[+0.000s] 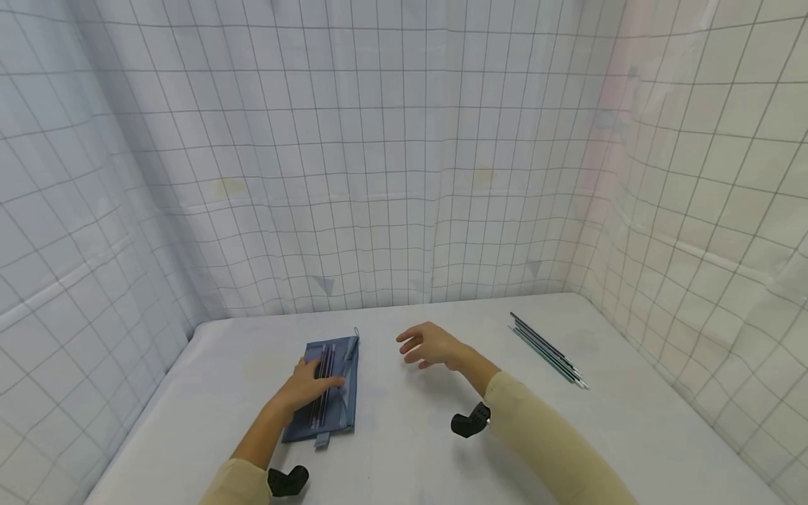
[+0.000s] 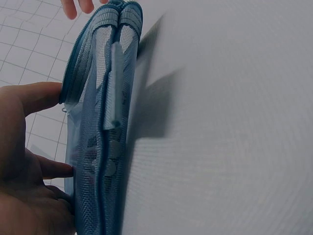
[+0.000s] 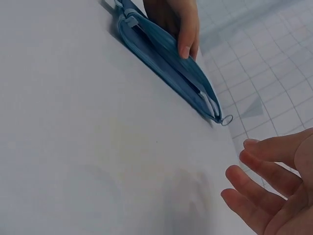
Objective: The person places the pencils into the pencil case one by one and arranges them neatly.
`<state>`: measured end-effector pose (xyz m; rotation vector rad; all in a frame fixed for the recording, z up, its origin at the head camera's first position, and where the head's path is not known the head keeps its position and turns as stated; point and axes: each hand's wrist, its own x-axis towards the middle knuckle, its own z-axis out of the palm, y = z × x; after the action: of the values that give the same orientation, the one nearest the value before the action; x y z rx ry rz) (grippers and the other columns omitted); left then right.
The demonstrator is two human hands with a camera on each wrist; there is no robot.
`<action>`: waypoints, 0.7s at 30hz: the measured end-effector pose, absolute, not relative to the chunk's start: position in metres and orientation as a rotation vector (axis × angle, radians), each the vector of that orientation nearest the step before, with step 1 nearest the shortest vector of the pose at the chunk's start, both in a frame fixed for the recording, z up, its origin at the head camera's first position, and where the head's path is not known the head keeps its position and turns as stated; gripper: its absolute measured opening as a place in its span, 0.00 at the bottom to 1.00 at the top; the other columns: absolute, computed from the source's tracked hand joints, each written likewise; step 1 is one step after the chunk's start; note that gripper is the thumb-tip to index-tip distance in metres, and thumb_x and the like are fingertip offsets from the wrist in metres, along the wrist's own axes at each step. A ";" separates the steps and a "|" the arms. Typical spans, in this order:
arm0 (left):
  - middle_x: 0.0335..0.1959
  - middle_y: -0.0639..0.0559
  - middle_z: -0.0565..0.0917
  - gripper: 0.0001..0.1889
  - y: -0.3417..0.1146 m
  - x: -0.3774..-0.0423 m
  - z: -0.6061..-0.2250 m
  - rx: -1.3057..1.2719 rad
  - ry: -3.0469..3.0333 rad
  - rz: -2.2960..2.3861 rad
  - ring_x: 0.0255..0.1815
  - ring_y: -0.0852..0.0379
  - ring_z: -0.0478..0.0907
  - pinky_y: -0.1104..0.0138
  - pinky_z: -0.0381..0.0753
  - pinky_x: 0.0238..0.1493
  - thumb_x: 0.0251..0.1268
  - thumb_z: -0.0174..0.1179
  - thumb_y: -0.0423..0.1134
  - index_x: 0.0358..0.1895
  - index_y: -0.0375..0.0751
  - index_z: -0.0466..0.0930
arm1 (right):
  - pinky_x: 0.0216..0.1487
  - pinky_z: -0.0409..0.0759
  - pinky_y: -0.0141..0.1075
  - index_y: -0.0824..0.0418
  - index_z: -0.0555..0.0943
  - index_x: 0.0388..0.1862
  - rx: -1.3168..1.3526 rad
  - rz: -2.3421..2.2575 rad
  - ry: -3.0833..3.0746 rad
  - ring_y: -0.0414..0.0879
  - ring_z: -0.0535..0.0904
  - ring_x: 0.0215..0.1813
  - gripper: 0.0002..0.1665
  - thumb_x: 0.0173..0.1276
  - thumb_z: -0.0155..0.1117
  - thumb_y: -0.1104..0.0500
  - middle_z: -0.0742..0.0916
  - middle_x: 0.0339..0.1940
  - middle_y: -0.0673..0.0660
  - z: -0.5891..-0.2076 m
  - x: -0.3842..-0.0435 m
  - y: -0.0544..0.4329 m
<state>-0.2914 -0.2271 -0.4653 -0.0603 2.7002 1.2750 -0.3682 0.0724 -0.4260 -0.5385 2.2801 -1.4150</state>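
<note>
I'm resting my left hand (image 1: 306, 386) on the blue pouch (image 1: 341, 407), which is lying flat on the left part of the white table (image 1: 404, 449), near end turned towards me. My thumb is reaching across its upper face, close to the lip of the zip mouth (image 3: 171, 63), while the other fingers are lying towards its far left; they're stretching out rather than curling round it. I'm probably pressing there to stop the pouch sliding, and the thumb so near the lip may be helping the mouth, which is gaping along the right side. The pull ring (image 3: 227, 120) is sticking out at the far end, the fabric tab (image 1: 322, 440) at the near one. Dark slim shapes (image 1: 325, 361) are running lengthwise under my hand; whether they're inside or on top, I can't tell.

My right hand (image 1: 432, 345) is hovering above the table, just beyond the pouch's mouth side and apart from it, fingers loosely bent and holding nothing, perhaps because that's the side giving access. Further right, a bundle of slim sticks (image 1: 546, 348) is lying slantwise, pale tips towards me, presumably leaving the space between for my hands
</note>
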 end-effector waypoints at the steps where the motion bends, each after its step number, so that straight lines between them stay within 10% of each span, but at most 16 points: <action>1: 0.79 0.19 0.36 0.52 -0.227 -0.291 -0.465 -0.059 2.700 1.275 0.77 0.16 0.37 0.26 0.48 0.69 0.69 0.64 0.56 0.79 0.21 0.48 | 0.51 0.85 0.46 0.66 0.78 0.69 -0.538 -1.407 2.293 0.48 0.86 0.50 0.27 0.71 0.67 0.69 0.86 0.57 0.64 -0.426 -0.369 0.076; 21: 0.79 0.19 0.35 0.52 -0.227 -0.292 -0.465 -0.061 2.693 1.284 0.77 0.17 0.37 0.26 0.48 0.69 0.68 0.64 0.56 0.79 0.22 0.49 | 0.54 0.85 0.46 0.67 0.78 0.68 -0.434 -1.403 2.493 0.50 0.85 0.53 0.27 0.71 0.68 0.68 0.87 0.57 0.63 -0.431 -0.375 0.172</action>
<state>-0.2918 -0.2269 -0.4655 -0.0607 2.6933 1.2840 -0.3751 0.1718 -0.4314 -0.4338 2.4934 -1.4032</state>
